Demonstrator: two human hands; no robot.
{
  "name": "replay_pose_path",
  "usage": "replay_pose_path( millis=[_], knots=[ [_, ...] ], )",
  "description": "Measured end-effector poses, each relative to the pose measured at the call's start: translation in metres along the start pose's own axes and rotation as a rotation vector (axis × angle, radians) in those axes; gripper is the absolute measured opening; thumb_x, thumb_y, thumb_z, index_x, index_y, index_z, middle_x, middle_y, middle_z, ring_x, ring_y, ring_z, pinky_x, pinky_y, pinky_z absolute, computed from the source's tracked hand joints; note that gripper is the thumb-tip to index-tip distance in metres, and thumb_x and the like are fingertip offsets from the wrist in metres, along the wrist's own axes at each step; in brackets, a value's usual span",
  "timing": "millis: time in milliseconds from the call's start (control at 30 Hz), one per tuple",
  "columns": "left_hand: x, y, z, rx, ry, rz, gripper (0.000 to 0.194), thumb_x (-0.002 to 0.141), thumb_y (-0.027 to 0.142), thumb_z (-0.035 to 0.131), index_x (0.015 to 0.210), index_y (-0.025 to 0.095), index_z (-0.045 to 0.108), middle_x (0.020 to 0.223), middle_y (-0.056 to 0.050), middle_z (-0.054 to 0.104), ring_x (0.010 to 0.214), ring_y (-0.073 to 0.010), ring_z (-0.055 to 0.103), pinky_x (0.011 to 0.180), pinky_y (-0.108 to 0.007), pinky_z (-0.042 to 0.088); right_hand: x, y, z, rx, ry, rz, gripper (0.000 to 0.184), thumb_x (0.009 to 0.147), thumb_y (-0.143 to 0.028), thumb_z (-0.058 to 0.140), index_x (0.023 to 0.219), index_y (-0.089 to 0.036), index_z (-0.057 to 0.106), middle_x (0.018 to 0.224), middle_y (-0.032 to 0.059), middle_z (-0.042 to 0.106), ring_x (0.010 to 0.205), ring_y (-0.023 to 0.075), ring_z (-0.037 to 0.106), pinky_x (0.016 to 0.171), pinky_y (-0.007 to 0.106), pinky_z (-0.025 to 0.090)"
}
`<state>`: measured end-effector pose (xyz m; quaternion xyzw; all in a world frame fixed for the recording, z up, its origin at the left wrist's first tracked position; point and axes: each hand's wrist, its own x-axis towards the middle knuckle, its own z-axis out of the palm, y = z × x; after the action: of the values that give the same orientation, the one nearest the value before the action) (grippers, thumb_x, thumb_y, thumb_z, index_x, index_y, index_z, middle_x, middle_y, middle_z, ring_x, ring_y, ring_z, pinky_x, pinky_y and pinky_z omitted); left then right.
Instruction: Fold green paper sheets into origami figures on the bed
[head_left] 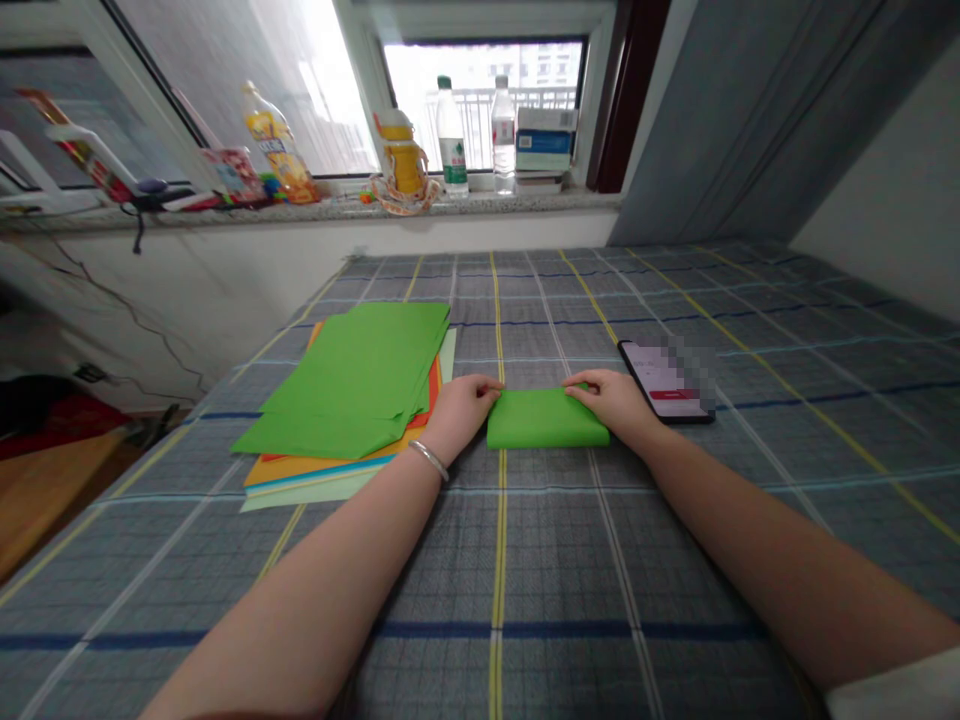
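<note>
A folded sheet of green paper (547, 422) lies on the plaid cloth between my hands, its rounded fold toward me. My left hand (466, 400), with a silver bangle at the wrist, pinches the far left corner of the sheet. At the far right corner, my right hand (611, 398) holds the paper between thumb and fingers. Just left of my left hand rests a stack of coloured paper (352, 375), green on top with orange, red, blue and pale green edges below.
A phone (669, 380) lies right of my right hand on the plaid cloth (555, 560). Along the windowsill (322, 208) stand a yellow flask (403, 155), water bottles (452, 140), a juice bottle (277, 145) and boxes (546, 140). A grey curtain (720, 120) hangs at the right.
</note>
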<state>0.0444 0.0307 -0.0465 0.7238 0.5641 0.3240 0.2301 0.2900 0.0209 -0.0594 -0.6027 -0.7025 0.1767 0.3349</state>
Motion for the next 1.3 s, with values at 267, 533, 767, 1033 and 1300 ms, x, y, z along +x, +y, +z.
replay_pose_path(
  millis=[267,533,767,1033,1300],
  knots=[
    [-0.002,0.007,-0.001,0.372,-0.049,0.160,0.025,0.083,0.013,0.052,0.091,0.018,0.075,0.089,-0.010,0.069,0.085,-0.0231,0.062,0.084,-0.036,0.048,0.006,0.000,-0.001,-0.115,-0.053,-0.084,0.015,0.075,-0.025,0.065,0.085,-0.022,0.076,0.081,0.0030,0.069,0.071,0.0161,0.058,0.067,0.030,0.044],
    [-0.005,0.003,-0.001,0.507,-0.068,0.345,0.029,0.085,0.010,0.050,0.104,0.020,0.070,0.098,-0.008,0.062,0.094,-0.0221,0.053,0.090,-0.036,0.047,0.007,0.002,-0.001,-0.152,-0.073,-0.100,0.015,0.077,-0.024,0.065,0.087,-0.021,0.076,0.079,0.0026,0.067,0.068,0.0147,0.055,0.066,0.028,0.043],
    [0.003,-0.005,0.003,0.453,-0.106,0.621,0.039,0.089,0.007,0.045,0.115,0.026,0.067,0.109,-0.004,0.064,0.101,-0.0212,0.046,0.095,-0.038,0.044,0.008,0.004,-0.001,-0.164,-0.086,-0.111,0.015,0.078,-0.024,0.064,0.088,-0.022,0.076,0.080,0.0029,0.066,0.069,0.0150,0.055,0.067,0.028,0.043],
    [0.008,-0.002,0.001,0.422,-0.275,0.647,0.039,0.088,0.005,0.042,0.113,0.021,0.068,0.110,-0.003,0.070,0.098,-0.0168,0.060,0.093,-0.033,0.048,0.009,0.005,-0.001,-0.138,-0.087,-0.093,0.017,0.079,-0.026,0.063,0.089,-0.022,0.076,0.082,0.0033,0.068,0.067,0.0147,0.055,0.066,0.028,0.044],
    [0.010,0.011,-0.006,0.510,-0.342,0.462,0.031,0.091,0.019,0.046,0.112,0.023,0.069,0.107,-0.004,0.072,0.096,-0.0202,0.066,0.088,-0.034,0.050,0.009,0.002,-0.002,-0.160,-0.097,-0.080,0.016,0.079,-0.026,0.064,0.088,-0.022,0.076,0.084,0.0031,0.069,0.069,0.0158,0.057,0.068,0.029,0.045]
  ],
)
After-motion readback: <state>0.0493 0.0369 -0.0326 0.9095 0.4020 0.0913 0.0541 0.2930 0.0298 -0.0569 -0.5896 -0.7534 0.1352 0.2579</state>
